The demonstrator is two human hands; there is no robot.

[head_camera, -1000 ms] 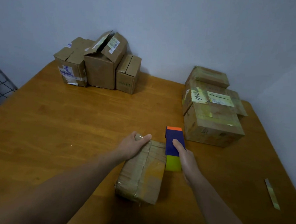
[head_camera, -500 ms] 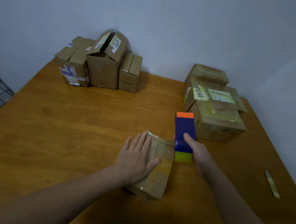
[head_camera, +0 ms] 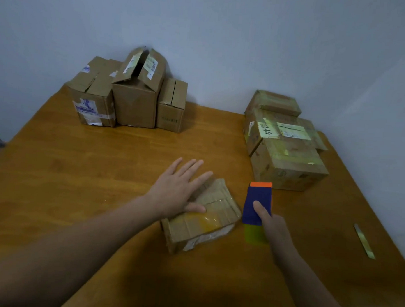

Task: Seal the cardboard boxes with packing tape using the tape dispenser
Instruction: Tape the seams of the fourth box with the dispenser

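A small flat cardboard box (head_camera: pixel 207 214) wrapped in clear tape lies on the wooden table (head_camera: pixel 102 171) in front of me. My left hand (head_camera: pixel 178 189) rests flat on its left part, fingers straight and spread. Just right of the box, my right hand (head_camera: pixel 270 225) grips the tape dispenser (head_camera: pixel 257 208), a blue block with an orange far end and a yellow-green near end; the index finger lies along its top. The dispenser is beside the box, apart from it.
Three brown boxes (head_camera: pixel 134 95) with loose flaps stand at the back left by the wall. A stack of taped boxes (head_camera: pixel 288 153) sits at the back right. A loose strip of tape (head_camera: pixel 364 241) lies near the table's right edge.
My left hand went from gripping the box's far corner to lying flat on it. The box turned on the table, and the dispenser moved a little away from it.
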